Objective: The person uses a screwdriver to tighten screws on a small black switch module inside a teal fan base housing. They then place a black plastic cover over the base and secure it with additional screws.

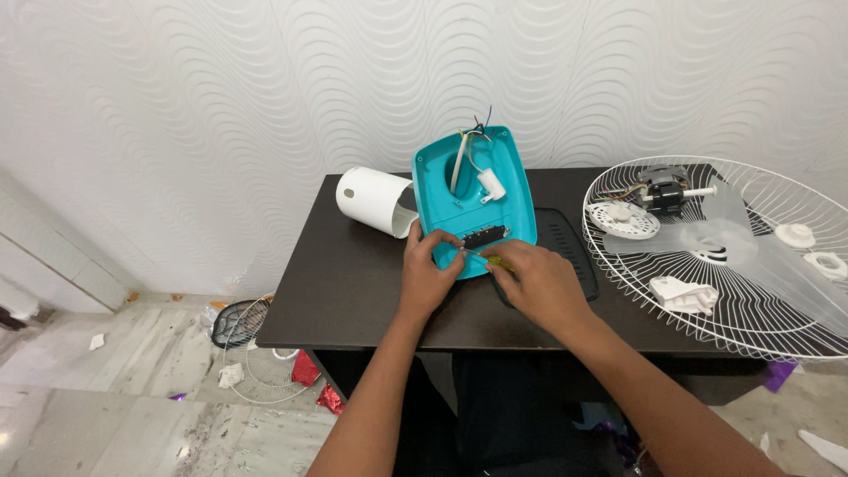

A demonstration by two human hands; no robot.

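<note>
Left of the teal fan base, a white cylinder lies on the dark surface. The left hand grips the base's near edge; it looks light, rigid plastic, best held by its rim. The right hand pinches a thin screwdriver. Right of the base lies a wire fan guard; the wall behind is white and wavy.

Left front of table: bare dark surface, open for a hand to pass.
Back left: white cylindrical housing lies on its side, touching the teal fan base shell.
Centre: both hands crowd the shell's near edge.
Right side: wire fan guard with motor and loose white parts blocks the way.
Behind: wall, no passage.
</note>
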